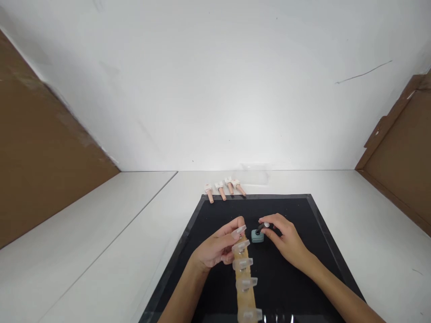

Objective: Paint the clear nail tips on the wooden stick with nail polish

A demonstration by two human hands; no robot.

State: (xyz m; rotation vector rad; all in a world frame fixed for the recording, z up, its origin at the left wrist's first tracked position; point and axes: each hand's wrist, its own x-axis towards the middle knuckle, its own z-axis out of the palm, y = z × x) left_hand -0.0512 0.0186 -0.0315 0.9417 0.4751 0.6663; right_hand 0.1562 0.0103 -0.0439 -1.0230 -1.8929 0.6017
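My left hand [220, 246] is closed around the far end of a light wooden strip [245, 298], fingers by its top clear nail tip [239, 232]. Several more translucent nail tips stick out crosswise along the strip, down to the lower edge of the view. To the right, my right hand [283, 235] pinches a black nail polish brush cap [261, 227] with a whitish end. The cap tilts over the neck of a small teal nail polish bottle [257, 237]. Whether its brush is inside the bottle I cannot tell.
Several white bottles with pink caps [221, 190] lie at the back edge of the black mat [286, 206]. A clear flat sheet [254, 176] is behind them. Brown cardboard panels [43, 148] flank the white table [111, 224]. Small shiny pieces [278, 319] show at the bottom edge.
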